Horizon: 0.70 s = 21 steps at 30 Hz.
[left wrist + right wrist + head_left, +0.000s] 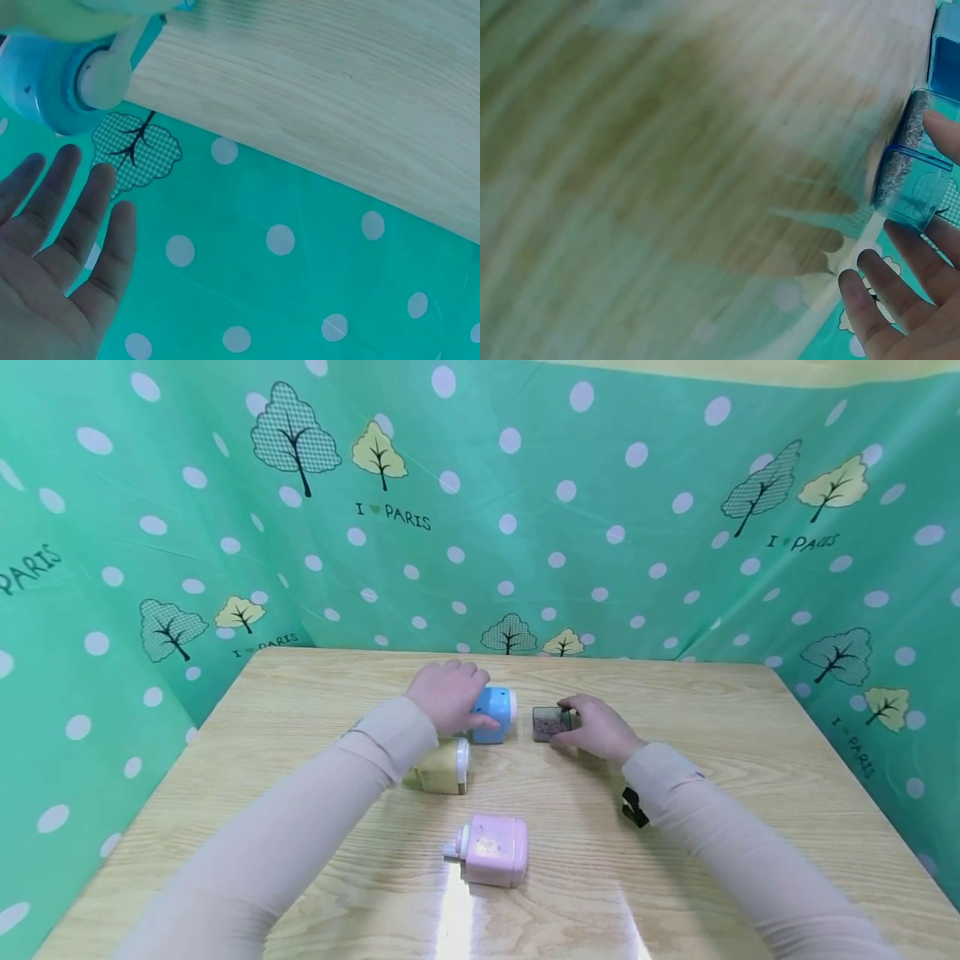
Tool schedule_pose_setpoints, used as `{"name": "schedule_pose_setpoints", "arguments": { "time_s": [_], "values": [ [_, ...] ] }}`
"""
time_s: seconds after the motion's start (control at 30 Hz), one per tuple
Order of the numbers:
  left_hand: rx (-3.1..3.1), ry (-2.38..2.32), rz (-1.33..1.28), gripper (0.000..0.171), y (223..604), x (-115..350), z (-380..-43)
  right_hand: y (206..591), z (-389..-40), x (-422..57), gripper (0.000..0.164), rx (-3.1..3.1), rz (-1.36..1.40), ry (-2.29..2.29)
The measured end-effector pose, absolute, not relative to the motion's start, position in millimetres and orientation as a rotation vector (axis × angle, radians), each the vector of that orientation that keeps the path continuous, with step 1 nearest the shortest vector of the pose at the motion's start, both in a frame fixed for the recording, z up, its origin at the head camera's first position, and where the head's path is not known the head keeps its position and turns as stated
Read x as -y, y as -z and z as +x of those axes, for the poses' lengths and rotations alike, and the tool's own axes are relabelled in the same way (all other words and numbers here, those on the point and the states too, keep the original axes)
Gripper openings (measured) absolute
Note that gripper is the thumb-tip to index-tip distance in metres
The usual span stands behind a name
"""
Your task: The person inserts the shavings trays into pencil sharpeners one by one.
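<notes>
My left hand grips a blue crank pencil sharpener lying on its side, the thumb across its near face. In the left wrist view, the sharpener's crank hub shows beside the extended fingers. Just right of it my right hand pinches a small see-through shavings drawer between thumb and fingers. Dark shavings lie inside the drawer; in the right wrist view its remaining fingers are spread.
A yellow pencil sharpener lies under the left forearm, partly hidden by it. Closer to the front is a pink pencil sharpener. They rest on a wooden table, bordered at the back and sides by a green dotted curtain.
</notes>
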State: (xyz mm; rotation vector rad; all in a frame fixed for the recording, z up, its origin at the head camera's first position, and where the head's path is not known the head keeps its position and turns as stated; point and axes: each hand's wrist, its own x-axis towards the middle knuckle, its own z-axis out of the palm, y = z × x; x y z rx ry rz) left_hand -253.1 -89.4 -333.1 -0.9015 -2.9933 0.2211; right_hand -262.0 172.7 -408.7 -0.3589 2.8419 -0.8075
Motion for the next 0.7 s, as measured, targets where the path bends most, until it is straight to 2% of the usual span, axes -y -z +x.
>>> {"name": "schedule_pose_setpoints", "arguments": {
  "time_s": [0.47, 0.7],
  "values": [
    [3.072, -0.299, -0.874, 0.086, 341, 79, -271, 407, -262, -173, 0.076, -2.859, -0.368, 0.756],
    [3.100, -0.287, -0.894, 0.078, 338, 75, -275, 406, -260, -173, 0.076, -2.863, -0.347, 0.748]
  ]
}}
